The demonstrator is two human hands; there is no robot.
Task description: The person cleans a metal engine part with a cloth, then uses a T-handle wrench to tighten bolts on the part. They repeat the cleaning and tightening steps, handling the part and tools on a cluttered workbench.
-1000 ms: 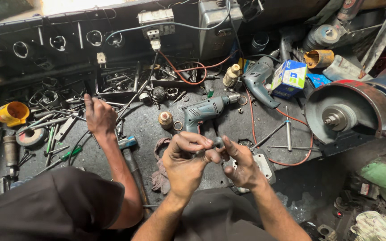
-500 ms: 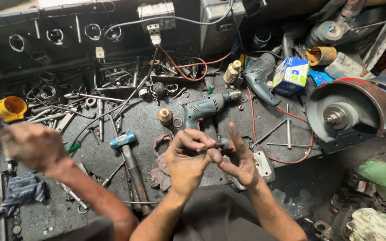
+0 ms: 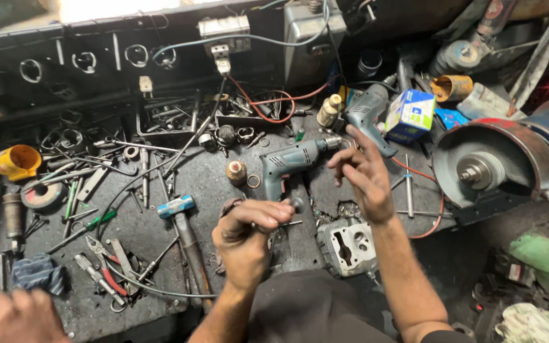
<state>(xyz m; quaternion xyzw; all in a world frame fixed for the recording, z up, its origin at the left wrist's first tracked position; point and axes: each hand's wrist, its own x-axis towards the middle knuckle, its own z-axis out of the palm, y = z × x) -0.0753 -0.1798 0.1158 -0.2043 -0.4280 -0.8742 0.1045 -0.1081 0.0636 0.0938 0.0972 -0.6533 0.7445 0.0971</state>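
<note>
metal pin [image 3: 285, 223] pinched in left hand [image 3: 247, 236], right hand [image 3: 365, 174] apart.

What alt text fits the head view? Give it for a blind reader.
Over a cluttered workbench, the left hand pinches a small metal part while the right hand hovers open near a teal electric drill. Another person's hand rests at the lower left.

A small dark metal part with a thin rod [image 3: 285, 219] sticking out sideways sits pinched in fingertips above the cluttered black table [image 3: 223, 184], just below the teal electric drill [image 3: 290, 164] lying on its side.
</note>
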